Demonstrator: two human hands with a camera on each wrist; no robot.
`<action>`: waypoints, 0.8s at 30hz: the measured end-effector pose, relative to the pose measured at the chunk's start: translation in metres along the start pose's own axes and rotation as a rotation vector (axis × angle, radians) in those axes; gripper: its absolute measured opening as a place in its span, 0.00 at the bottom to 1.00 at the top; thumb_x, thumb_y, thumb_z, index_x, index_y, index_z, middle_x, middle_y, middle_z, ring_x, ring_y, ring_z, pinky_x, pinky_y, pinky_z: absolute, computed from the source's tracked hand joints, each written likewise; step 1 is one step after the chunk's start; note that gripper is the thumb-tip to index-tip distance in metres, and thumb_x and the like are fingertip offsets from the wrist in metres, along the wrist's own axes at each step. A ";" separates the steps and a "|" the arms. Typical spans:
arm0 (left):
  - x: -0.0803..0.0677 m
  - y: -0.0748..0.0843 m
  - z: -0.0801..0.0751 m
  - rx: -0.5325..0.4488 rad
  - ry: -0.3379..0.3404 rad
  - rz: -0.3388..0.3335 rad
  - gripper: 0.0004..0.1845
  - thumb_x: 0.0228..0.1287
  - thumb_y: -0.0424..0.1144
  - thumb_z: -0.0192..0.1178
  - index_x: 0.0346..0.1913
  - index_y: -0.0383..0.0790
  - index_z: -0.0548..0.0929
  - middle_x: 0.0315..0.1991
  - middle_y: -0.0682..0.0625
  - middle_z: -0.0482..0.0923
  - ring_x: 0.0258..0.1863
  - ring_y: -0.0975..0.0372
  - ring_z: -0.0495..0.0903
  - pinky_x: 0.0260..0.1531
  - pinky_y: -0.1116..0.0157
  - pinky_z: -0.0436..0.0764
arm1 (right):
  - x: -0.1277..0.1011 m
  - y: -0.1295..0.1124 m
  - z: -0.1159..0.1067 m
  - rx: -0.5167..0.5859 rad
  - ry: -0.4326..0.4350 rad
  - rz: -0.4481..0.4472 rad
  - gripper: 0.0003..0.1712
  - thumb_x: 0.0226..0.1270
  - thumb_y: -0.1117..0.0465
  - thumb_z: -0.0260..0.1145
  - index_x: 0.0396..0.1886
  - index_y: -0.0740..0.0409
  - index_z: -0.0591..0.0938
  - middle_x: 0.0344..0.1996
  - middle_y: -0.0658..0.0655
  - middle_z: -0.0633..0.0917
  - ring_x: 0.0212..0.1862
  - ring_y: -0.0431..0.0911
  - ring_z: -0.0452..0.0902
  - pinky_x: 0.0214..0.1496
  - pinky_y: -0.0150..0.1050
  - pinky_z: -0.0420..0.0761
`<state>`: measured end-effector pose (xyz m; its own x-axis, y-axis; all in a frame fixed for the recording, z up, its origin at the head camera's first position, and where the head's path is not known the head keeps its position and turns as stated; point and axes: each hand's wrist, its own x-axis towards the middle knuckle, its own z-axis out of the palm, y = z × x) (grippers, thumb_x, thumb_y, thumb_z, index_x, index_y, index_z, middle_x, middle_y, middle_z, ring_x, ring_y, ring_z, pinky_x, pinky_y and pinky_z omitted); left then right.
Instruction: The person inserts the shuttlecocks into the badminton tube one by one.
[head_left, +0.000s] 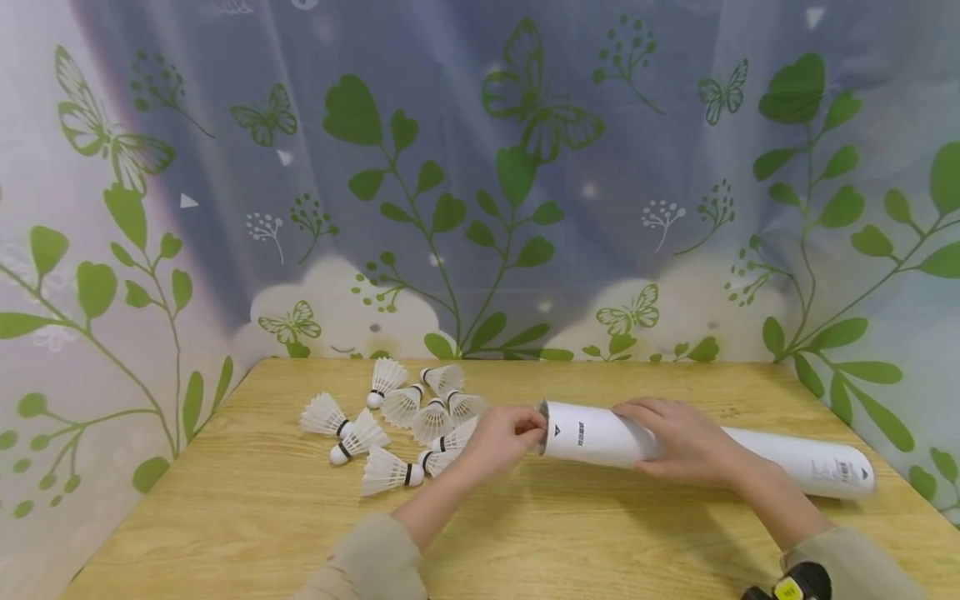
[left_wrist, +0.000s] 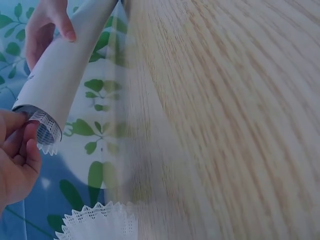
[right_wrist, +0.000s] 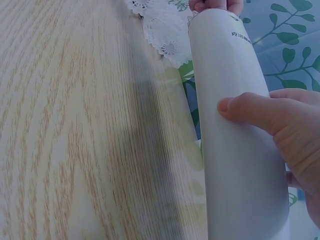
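A long white cardboard tube [head_left: 600, 435] lies slantwise over the right part of the table, its open end facing left and tilted up a little. My right hand [head_left: 686, 442] grips it around the middle, thumb on the near side. At the open end, my left hand [head_left: 498, 440] pinches the feathered skirt of a shuttlecock [left_wrist: 48, 148]. In the left wrist view that skirt sticks out of the tube's mouth, with the rest hidden inside. Several loose white shuttlecocks [head_left: 390, 472] with black bands lie left of my left hand.
The wooden table [head_left: 247, 517] ends at a printed curtain [head_left: 465, 208] with leaves and butterflies. A black device [head_left: 797, 583] with a yellow label is by the right sleeve at the bottom edge.
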<state>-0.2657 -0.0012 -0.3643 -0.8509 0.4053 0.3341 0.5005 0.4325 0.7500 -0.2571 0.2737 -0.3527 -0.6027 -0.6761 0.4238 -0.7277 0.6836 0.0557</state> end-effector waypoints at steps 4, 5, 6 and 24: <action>0.001 0.001 0.003 -0.025 0.004 -0.019 0.03 0.57 0.26 0.60 0.32 0.33 0.84 0.32 0.45 0.84 0.32 0.60 0.81 0.31 0.74 0.77 | 0.000 -0.001 0.000 0.003 -0.004 0.002 0.41 0.38 0.53 0.78 0.55 0.59 0.75 0.48 0.58 0.79 0.44 0.53 0.77 0.41 0.50 0.77; 0.001 0.002 0.004 -0.032 0.001 -0.023 0.03 0.57 0.26 0.60 0.32 0.32 0.84 0.32 0.44 0.84 0.32 0.59 0.82 0.31 0.74 0.77 | 0.000 -0.001 0.000 0.003 -0.007 0.005 0.41 0.38 0.53 0.78 0.55 0.58 0.75 0.48 0.58 0.79 0.44 0.53 0.77 0.41 0.50 0.77; 0.000 0.002 0.004 -0.045 -0.002 -0.028 0.03 0.57 0.26 0.60 0.32 0.31 0.84 0.32 0.43 0.84 0.32 0.58 0.82 0.30 0.73 0.78 | 0.000 -0.001 0.000 0.006 -0.015 0.010 0.41 0.38 0.53 0.78 0.56 0.58 0.75 0.48 0.58 0.79 0.44 0.53 0.77 0.41 0.50 0.77; -0.005 0.000 0.004 -0.112 -0.006 -0.108 0.06 0.59 0.32 0.61 0.37 0.35 0.86 0.36 0.47 0.84 0.40 0.57 0.81 0.41 0.67 0.77 | 0.000 -0.002 -0.002 0.004 -0.011 0.009 0.41 0.37 0.53 0.78 0.55 0.60 0.75 0.49 0.59 0.79 0.45 0.54 0.77 0.42 0.51 0.77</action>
<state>-0.2612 0.0001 -0.3681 -0.8976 0.3661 0.2454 0.3853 0.3814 0.8403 -0.2545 0.2727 -0.3506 -0.6129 -0.6729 0.4142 -0.7236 0.6886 0.0481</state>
